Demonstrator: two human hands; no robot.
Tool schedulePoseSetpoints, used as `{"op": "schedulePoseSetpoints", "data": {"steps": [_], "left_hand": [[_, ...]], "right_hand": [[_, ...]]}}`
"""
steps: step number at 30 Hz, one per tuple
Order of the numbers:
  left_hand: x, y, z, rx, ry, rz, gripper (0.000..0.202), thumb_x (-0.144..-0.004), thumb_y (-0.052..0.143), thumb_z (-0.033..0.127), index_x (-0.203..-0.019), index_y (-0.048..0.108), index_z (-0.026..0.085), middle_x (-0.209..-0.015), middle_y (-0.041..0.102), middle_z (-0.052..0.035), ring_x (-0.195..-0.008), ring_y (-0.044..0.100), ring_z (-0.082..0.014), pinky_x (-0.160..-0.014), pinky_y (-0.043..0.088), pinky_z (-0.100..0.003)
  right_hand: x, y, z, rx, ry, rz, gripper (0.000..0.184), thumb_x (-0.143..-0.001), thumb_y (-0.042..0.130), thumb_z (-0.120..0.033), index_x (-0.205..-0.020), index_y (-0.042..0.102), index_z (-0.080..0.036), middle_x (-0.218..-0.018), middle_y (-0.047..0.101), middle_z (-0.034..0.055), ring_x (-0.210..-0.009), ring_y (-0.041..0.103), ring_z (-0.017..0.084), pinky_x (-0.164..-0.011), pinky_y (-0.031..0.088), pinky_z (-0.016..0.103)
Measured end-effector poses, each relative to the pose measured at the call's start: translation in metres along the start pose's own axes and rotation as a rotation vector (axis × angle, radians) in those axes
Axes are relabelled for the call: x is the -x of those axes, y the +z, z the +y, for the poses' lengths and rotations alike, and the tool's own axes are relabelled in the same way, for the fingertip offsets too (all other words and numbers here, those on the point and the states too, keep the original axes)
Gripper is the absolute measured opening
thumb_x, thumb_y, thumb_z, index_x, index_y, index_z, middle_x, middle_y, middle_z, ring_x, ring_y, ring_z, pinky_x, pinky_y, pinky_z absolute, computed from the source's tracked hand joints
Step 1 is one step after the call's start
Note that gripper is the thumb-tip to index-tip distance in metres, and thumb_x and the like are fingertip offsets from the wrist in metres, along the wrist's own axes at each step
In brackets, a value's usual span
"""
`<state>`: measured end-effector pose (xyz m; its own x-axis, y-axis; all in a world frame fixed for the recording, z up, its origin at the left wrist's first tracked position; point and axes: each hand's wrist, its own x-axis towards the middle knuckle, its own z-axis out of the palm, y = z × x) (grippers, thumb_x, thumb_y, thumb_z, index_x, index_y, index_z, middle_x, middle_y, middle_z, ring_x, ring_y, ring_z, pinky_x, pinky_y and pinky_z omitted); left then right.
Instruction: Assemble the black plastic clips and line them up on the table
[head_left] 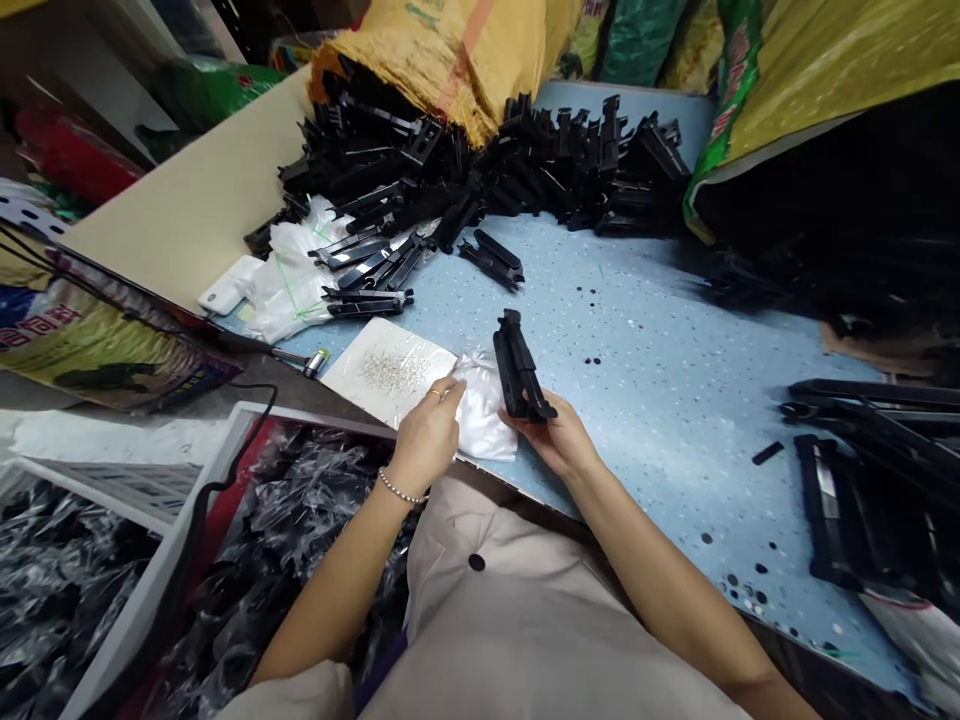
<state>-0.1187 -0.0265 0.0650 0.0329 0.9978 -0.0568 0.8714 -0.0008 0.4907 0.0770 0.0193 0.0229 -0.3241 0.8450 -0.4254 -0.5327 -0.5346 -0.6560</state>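
Note:
My right hand (556, 437) is closed around the lower end of a long black plastic part (516, 366), holding it tilted up over the blue table (645, 350). My left hand (429, 432) rests with fingers pinched on a stack of white plastic bags (486, 412) at the table's near edge. Just left of it lies a clear bag of tiny metal pieces (386, 370).
A big heap of black plastic parts (480, 165) spills from a yellow sack (442, 55) at the back. More black parts (870, 460) lie at right. White bags (289, 275) sit at left. A crate of bagged black parts (300, 530) stands below the table.

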Motion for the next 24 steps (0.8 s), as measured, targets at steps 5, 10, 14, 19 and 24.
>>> {"op": "schedulePoseSetpoints", "data": {"steps": [5, 10, 14, 19, 24], "left_hand": [[-0.012, 0.012, -0.010, 0.342, -0.022, -0.002, 0.065, -0.072, 0.049, 0.003, -0.135, 0.050, 0.018, -0.134, 0.048, -0.0111, -0.066, 0.056, -0.0082, -0.079, 0.053, -0.029], [0.000, 0.007, 0.002, 0.376, 0.068, -0.045, 0.077, -0.072, 0.047, -0.001, -0.145, 0.036, 0.023, -0.145, 0.037, -0.0144, -0.076, 0.059, -0.0113, -0.081, 0.052, -0.033], [0.024, 0.005, 0.035, 0.410, 0.300, -0.145, 0.083, -0.075, 0.044, -0.001, -0.151, 0.024, 0.026, -0.152, 0.031, -0.0138, -0.100, 0.061, -0.0196, -0.091, 0.052, -0.038], [0.037, 0.003, 0.064, 0.439, 0.436, -0.142, 0.066, -0.082, 0.045, 0.002, -0.146, 0.036, 0.020, -0.141, 0.047, -0.0138, -0.121, 0.054, -0.0240, -0.102, 0.048, -0.040], [0.059, -0.060, 0.037, 0.424, 0.261, -0.089, 0.039, -0.090, 0.054, 0.024, -0.128, 0.059, 0.024, -0.121, 0.064, -0.0087, -0.109, 0.062, -0.0202, -0.097, 0.051, -0.035]], "right_hand": [[0.047, -0.025, -0.014, -0.130, 0.399, -0.192, 0.023, -0.081, 0.068, -0.034, -0.098, 0.064, -0.018, -0.089, 0.067, 0.0040, -0.077, 0.063, 0.013, -0.066, 0.060, 0.025], [0.054, -0.033, 0.008, -0.302, 0.779, -0.286, 0.019, -0.089, 0.057, -0.028, -0.100, 0.059, -0.013, -0.080, 0.065, 0.0037, -0.064, 0.060, 0.006, -0.053, 0.052, 0.008], [0.032, -0.017, 0.018, -0.036, 0.496, -0.179, 0.013, -0.082, 0.064, -0.027, -0.089, 0.060, -0.016, -0.075, 0.064, 0.0021, -0.060, 0.059, 0.008, -0.052, 0.052, 0.015], [0.037, 0.005, 0.001, 0.631, -0.036, -0.063, 0.007, -0.075, 0.064, -0.024, -0.076, 0.063, -0.017, -0.071, 0.061, -0.0005, -0.072, 0.059, 0.015, -0.065, 0.052, 0.026], [0.062, 0.015, -0.019, 0.622, 0.111, -0.388, 0.032, -0.078, 0.067, -0.031, -0.109, 0.067, -0.021, -0.095, 0.067, 0.0026, -0.083, 0.063, 0.017, -0.078, 0.052, 0.033]]}}
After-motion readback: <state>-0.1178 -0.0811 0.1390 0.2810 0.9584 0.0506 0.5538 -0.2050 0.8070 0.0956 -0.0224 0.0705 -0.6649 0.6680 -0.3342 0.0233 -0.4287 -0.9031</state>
